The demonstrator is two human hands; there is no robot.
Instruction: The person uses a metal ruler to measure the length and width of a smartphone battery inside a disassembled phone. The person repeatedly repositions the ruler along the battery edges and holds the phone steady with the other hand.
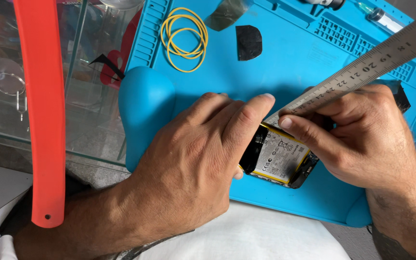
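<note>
Where the two hands meet on the blue work mat (314, 202), one opened phone (278, 156) lies with its battery label showing, its upper part hidden under fingers. One left hand (193, 163) presses flat on the phone's left end, fingers stretched, not clenched. One right hand (362, 137) pinches the near end of a single steel ruler (362, 70), whose tip sits at the phone's top edge and whose far end is cut off. Two yellow rubber bands (185, 38) lie beyond, beside two dark film scraps (249, 42).
</note>
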